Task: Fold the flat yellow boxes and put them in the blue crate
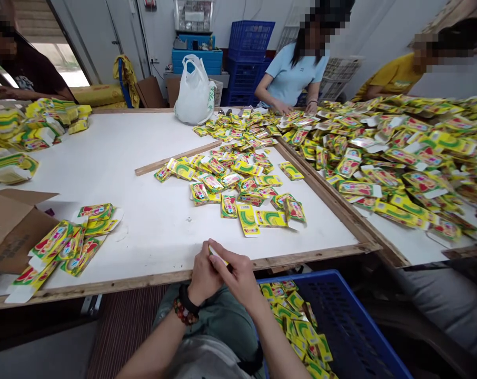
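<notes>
Just above the table's front edge, my left hand (205, 273) and my right hand (238, 276) meet, both closed around one small box (218, 255). Only a narrow pale and yellow strip of that box shows between the fingers; the rest is hidden. Beyond my hands lies a loose pile of yellow and green small boxes (230, 181) with red printing. To the left, several more boxes (70, 242), some with open white flaps, lie near the front edge. Below my right forearm stands a blue crate (365, 321) holding many such boxes.
Wooden strips (325, 195) divide the white table (143, 226). A big heap of boxes (412, 152) covers the right side. A cardboard carton (17, 231) stands at left, and a white plastic bag (195, 92) at the back. Three people work around the table.
</notes>
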Demonstrator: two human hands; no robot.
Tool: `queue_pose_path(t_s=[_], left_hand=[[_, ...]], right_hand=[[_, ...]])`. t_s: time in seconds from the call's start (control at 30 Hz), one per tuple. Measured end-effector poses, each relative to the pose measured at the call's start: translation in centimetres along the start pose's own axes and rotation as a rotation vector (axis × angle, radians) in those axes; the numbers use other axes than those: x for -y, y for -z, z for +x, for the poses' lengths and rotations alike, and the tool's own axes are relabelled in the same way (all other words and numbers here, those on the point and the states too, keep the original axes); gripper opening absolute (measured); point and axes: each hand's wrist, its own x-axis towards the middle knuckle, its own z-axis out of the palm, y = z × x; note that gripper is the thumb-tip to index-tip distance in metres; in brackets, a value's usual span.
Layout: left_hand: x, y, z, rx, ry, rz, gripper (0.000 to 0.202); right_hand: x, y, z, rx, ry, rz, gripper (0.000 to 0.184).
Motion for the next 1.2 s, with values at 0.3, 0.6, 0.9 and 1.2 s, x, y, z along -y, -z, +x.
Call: queue_pose_path(t_s=[0.3, 0.6, 0.9, 1.2], left_hand=[[-0.3, 0.0, 0.4, 0.030, -0.035, 0.032, 0.033], [-0.4, 0.6, 0.1, 0.041, -0.040, -0.113, 0.021], [-0.6, 5.2, 12.9, 0.205, 0.065, 0.410, 0.055], [0.9, 2.4, 19.5, 0.000, 0.327, 0.519, 0.085]], right_hand=[[-0.1, 0.7, 0.4, -0.008, -0.130, 0.037, 0.038], [-0.6, -0.7, -0.3, -0.001, 0.242, -0.408, 0.040], [-1.6, 10.9, -7.9, -0.117, -0.419, -1.053, 0.039], [-2.7, 6.1, -6.3, -0.097, -0.176, -0.471, 0.040]])
